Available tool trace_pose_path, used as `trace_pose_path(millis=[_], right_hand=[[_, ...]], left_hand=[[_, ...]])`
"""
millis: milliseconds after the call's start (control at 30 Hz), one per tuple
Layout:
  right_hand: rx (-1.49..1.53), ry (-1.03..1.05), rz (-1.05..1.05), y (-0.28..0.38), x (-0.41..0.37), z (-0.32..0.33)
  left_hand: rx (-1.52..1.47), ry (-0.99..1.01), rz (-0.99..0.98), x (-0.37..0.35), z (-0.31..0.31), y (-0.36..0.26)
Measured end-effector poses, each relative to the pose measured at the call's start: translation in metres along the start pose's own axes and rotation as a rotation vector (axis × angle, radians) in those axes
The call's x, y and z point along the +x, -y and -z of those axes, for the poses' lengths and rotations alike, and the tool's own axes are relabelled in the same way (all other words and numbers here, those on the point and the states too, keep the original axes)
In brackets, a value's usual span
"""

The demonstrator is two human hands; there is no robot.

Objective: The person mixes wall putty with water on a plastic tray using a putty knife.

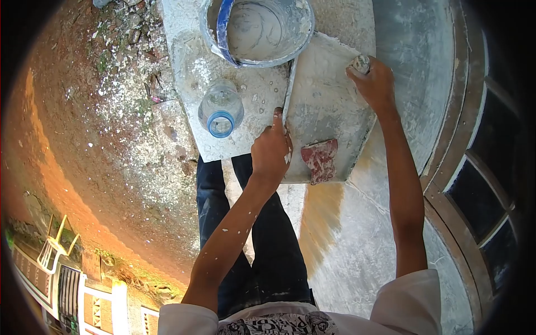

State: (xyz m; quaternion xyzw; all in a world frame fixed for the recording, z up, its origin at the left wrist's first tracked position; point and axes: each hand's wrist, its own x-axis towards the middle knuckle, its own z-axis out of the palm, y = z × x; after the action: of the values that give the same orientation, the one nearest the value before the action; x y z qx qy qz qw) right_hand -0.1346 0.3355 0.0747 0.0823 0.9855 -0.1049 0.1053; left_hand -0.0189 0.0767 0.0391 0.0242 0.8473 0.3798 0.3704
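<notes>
Grey, plaster-smeared, flat tray [329, 103] at the person's two hands

Left hand [271, 152]: fingers clamped on the tray's left rim, one digit extended along it. Right hand [376, 84]: fingers curled together around a speckled grey-white, rounded piece [362, 64] near the tray's far right corner; whether they also touch the tray cannot be told. The tray lies before the person, its near edge reaching past a pale, paint-spattered board [187, 106]. Bare room spans the tray's middle, between the hands.

Dry, streaky residue coats the tray; near its near edge lies a dark red, white-crusted, flat piece [320, 161].

Containers: left of the left hand, a transparent plastic bottle [222, 100] with a blue-ringed mouth; contents unclear. Beyond, a round, smeared bucket [302, 34] with a blue band holds whitish-grey paste [255, 29].
</notes>
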Motion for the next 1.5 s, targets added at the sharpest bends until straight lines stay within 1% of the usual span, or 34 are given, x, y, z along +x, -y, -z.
trace_pose_path(millis=[100,167,233,300,333,467,533,600,667,733,800,867,900,967,1067,1100,1133,1200,1300,1433,1500], right_hand=[[0.063,0.01,-0.055,0.017,0.016,-0.005],[0.076,0.025,-0.083,0.036,0.026,-0.01],[0.097,-0.108,-0.046,0.058,0.032,-0.016],[0.161,-0.106,-0.085,0.073,0.036,-0.017],[0.218,-0.101,-0.124,0.077,0.036,-0.016],[0.285,-0.105,-0.146,0.073,0.036,-0.013],[0.689,-0.091,-0.099,0.056,0.028,-0.003],[0.818,-0.1,0.012,0.052,0.001,0.019],[0.714,-0.135,0.078,0.036,-0.03,0.027],[0.404,-0.158,0.302,0.035,-0.062,0.029],[0.251,-0.041,0.351,0.042,-0.101,0.024],[0.205,0.11,0.342,0.033,-0.146,0.004],[0.213,0.105,0.342,0.028,-0.161,-0.009],[0.155,0.119,0.454,0.022,-0.181,-0.027],[0.149,0.085,0.488,0.034,-0.181,-0.039],[0.239,0.109,0.464,0.038,-0.176,-0.038],[0.242,0.106,0.453,0.039,-0.174,-0.036],[0.224,0.174,0.481,0.039,-0.172,-0.03],[0.209,0.202,0.48,0.037,-0.174,-0.016],[0.229,0.2,0.465,0.024,-0.169,-0.024],[0.197,0.304,0.411,0.02,-0.157,-0.023]], left_hand=[[-0.009,-0.006,0.0,-0.001,-0.001,-0.002],[-0.024,0.01,0.041,0.0,0.002,-0.004],[-0.012,-0.011,0.018,-0.001,0.0,-0.003],[0.001,-0.031,-0.001,-0.001,0.0,0.0],[-0.021,-0.016,0.005,0.0,0.0,0.001],[-0.053,0.001,0.015,0.0,-0.001,0.001],[-0.051,-0.02,-0.001,-0.001,0.0,0.0],[-0.054,-0.04,-0.017,-0.002,0.003,0.001],[-0.064,-0.001,0.002,0.0,0.004,-0.001],[-0.068,0.011,0.019,0.001,0.006,-0.002],[-0.068,0.022,0.033,0.001,0.007,-0.005],[-0.083,0.032,0.029,-0.001,0.01,-0.007],[-0.074,0.029,0.029,-0.001,0.011,-0.006],[-0.061,0.013,0.003,-0.002,0.01,-0.006],[-0.067,0.03,-0.012,-0.002,0.006,-0.002],[-0.061,0.035,-0.016,-0.002,0.005,-0.002],[-0.072,0.028,-0.011,-0.001,0.004,0.0],[-0.079,0.029,-0.014,-0.002,0.002,-0.001],[-0.084,-0.001,-0.028,-0.002,0.003,-0.002],[-0.059,-0.01,-0.043,-0.002,0.001,0.0],[-0.051,-0.015,-0.063,-0.004,0.0,0.001]])
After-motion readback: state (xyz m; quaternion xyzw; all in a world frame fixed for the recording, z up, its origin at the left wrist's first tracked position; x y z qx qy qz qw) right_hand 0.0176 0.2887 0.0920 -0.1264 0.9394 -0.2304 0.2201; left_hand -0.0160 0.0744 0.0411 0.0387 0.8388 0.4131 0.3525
